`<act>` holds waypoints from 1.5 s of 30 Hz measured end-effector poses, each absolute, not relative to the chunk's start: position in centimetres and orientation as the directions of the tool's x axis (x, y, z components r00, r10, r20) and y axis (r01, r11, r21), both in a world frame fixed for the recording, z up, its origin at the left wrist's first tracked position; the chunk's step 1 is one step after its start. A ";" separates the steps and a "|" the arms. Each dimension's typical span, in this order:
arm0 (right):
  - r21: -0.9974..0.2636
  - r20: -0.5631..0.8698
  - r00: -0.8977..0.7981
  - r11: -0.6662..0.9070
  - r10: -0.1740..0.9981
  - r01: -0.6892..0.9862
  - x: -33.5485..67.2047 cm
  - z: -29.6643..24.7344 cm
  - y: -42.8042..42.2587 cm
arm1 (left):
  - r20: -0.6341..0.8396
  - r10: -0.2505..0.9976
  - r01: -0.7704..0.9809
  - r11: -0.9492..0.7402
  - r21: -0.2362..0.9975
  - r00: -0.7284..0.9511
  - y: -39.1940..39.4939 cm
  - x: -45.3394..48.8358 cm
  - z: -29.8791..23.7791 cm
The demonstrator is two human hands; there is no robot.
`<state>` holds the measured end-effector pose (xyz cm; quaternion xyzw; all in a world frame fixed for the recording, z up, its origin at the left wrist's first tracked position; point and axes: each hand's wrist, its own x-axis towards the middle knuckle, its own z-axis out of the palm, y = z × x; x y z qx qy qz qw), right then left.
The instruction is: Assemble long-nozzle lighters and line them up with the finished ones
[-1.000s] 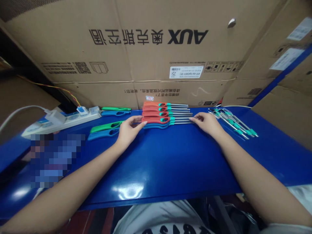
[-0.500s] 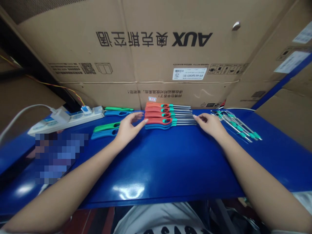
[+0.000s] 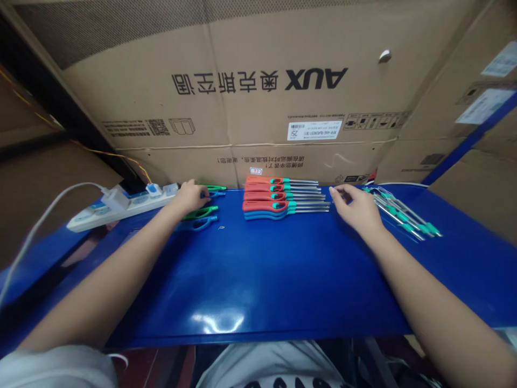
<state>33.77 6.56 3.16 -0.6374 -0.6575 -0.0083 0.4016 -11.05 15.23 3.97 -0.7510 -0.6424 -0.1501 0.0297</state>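
Observation:
My left hand point(image 3: 189, 195) is at the left group of lighter handles, its fingers curled over the blue lighter handle point(image 3: 218, 194) at the back. Beside it lie a green handle point(image 3: 210, 188), and nearer me another green handle point(image 3: 202, 212) and a blue one point(image 3: 200, 223). A stack of gas lighters point(image 3: 264, 206) with red, orange and blue handles lies mid-table, metal tubes pointing right. Just off the tube tips is my right hand point(image 3: 357, 207), loosely bent, thumb and fingers apart, holding nothing. To its right lie several loose metal tubes with green collars point(image 3: 404, 215).
A white power strip point(image 3: 100, 217) with plugs and cables is at the back left. A large cardboard panel point(image 3: 242, 118) stands behind the blue table point(image 3: 283, 280). A small numbered tag point(image 3: 256, 171) is above the stack. A tiny light-coloured piece point(image 3: 221, 227) lies near the left handles.
My left hand has left the stack and moved left onto the back blue handle. My right hand has drawn slightly right, off the tube tips. The view has shifted a little.

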 end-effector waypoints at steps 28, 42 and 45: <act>-0.455 0.265 -0.711 0.735 0.651 0.503 28.9 1.9 3.8 | 0.243 0.784 0.620 -0.606 0.499 0.571 1.7 -0.1 1.3; -0.622 0.115 -0.720 0.614 0.685 0.485 30.3 3.4 4.0 | 0.295 0.832 0.569 -0.540 0.620 0.470 1.9 0.6 0.1; -0.555 -0.032 -0.738 0.602 0.674 0.574 30.0 3.1 3.7 | 0.323 0.823 0.571 -0.560 0.601 0.467 2.0 0.5 0.0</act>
